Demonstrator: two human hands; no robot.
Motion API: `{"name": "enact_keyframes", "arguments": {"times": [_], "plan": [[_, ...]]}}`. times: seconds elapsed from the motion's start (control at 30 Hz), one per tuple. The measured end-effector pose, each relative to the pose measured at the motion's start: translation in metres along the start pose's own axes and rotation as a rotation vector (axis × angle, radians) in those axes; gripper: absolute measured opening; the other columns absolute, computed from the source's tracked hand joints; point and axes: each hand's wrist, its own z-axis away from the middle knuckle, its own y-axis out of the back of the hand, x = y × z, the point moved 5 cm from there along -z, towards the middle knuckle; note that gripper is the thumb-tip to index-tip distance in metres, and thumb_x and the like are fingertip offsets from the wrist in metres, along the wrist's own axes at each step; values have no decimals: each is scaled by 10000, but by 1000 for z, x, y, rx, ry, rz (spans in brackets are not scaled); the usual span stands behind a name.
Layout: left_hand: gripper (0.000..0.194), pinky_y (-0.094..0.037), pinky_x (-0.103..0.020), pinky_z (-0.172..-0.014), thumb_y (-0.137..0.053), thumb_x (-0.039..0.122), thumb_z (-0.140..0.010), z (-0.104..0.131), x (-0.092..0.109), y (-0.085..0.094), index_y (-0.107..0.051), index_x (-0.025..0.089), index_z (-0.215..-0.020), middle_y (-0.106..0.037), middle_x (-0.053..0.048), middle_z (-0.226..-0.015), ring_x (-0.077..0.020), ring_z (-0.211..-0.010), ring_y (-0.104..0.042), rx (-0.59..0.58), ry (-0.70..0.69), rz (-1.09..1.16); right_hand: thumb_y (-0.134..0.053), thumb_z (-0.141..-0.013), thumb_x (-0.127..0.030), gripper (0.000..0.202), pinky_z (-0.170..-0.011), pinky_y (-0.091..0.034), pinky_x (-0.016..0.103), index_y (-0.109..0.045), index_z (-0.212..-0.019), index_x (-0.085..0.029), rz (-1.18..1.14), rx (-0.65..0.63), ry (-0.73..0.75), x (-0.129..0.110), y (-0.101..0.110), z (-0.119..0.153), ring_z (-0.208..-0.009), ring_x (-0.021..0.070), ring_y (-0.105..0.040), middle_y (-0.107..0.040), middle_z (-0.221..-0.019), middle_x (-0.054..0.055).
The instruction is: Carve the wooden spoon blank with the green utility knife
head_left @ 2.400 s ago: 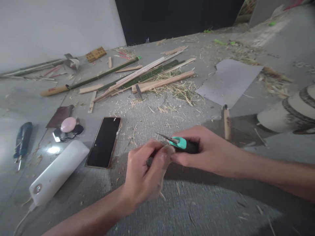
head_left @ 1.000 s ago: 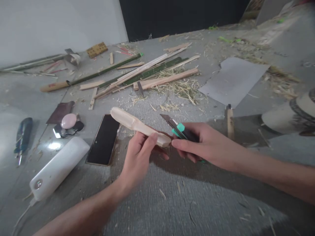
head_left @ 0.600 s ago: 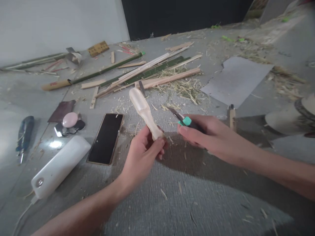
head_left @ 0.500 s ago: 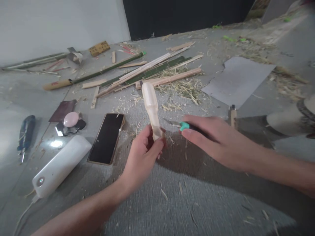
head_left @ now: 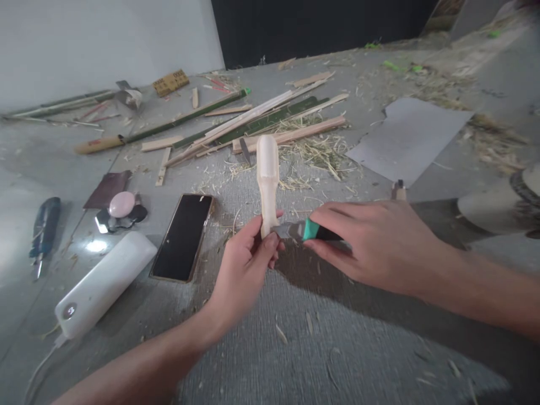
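A pale carved wooden piece (head_left: 268, 169), wide and rounded at the top with a narrower neck, stands nearly upright in my left hand (head_left: 248, 259). My thumb and fingers pinch its lower end. My right hand (head_left: 371, 242) is wrapped round a utility knife (head_left: 312, 229) with a black and teal handle. Its blade points left and meets the wood's lower right edge, close to my left thumb. Past the wood, a loose grey blade (head_left: 245, 151) lies by the strips.
Bamboo and wood strips (head_left: 270, 115) lie beyond my hands among shavings (head_left: 324, 152). A phone (head_left: 183, 236), a white power bank (head_left: 105, 286) and a blue-handled tool (head_left: 44, 230) are at left. Paper (head_left: 409, 135) lies at right, near a pale cylindrical object (head_left: 493, 205).
The wooden piece has tipped from leaning left to nearly upright. My right hand has turned the knife and brought its blade left and down against the wood.
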Motion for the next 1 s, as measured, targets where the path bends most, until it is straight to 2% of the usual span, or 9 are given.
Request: {"name": "enact_keyframes", "arguments": {"times": [0.13, 0.23, 0.43, 0.57, 0.67, 0.87, 1.0], "plan": [[225, -445, -216, -592, -507, 304, -1066, 0, 0, -1, -678, 187, -1152, -632, -4, -797, -95, -668, -532, -5, -37, -36, -458, -1017, -459, 266, -543, -153, 314, -515, -893, -231, 47, 0, 14, -1, 0, 0, -588, 173, -545, -624, -754, -12], [220, -438, -217, -586, -474, 312, -1081, 2, 1, -2, -645, 185, -1023, -613, 11, -746, -92, -653, -542, -9, -54, -77, -459, -1020, -460, 276, -548, -154, 319, -531, -894, -225, 53, 11, 21, -2, 1, 0, -590, 170, -543, -629, -752, -7], [101, -443, -226, -580, -497, 316, -1074, 2, 2, -1, -511, 220, -1046, -623, 42, -705, -97, -607, -547, 28, -17, -120, -467, -1022, -446, 281, -548, -163, 321, -572, -905, -214, 41, 23, 13, -1, 1, -1, -589, 156, -519, -651, -762, 14], [239, -426, -237, -550, -488, 357, -1077, 3, 3, 0, -507, 213, -887, -666, 16, -736, -93, -594, -553, 8, 12, -184, -452, -1023, -437, 290, -541, -173, 319, -590, -903, -211, 27, 6, 4, 0, 1, -2, -577, 152, -504, -657, -762, 23], [319, -404, -260, -556, -455, 370, -1088, 4, 4, 1, -490, 214, -812, -628, 21, -690, -98, -579, -533, -3, -24, -275, -436, -1030, -439, 301, -537, -174, 316, -598, -922, -209, 26, 4, 17, 0, 2, -1, -570, 152, -498, -660, -767, 25], [355, -351, -297, -581, -429, 340, -1091, 9, 8, 3, -456, 218, -758, -541, 32, -651, -114, -580, -474, 35, -88, -433, -466, -1019, -456, 292, -540, -129, 321, -560, -883, -216, 47, -18, 22, 1, 6, 1, -572, 158, -501, -639, -732, 11], [361, -335, -302, -568, -435, 344, -1089, 10, 14, 4, -469, 217, -753, -527, 33, -638, -116, -572, -461, 37, -114, -456, -480, -1014, -456, 279, -544, -158, 317, -551, -888, -218, 88, 13, 38, -1, 10, 1, -599, 171, -531, -638, -738, 9]]}}
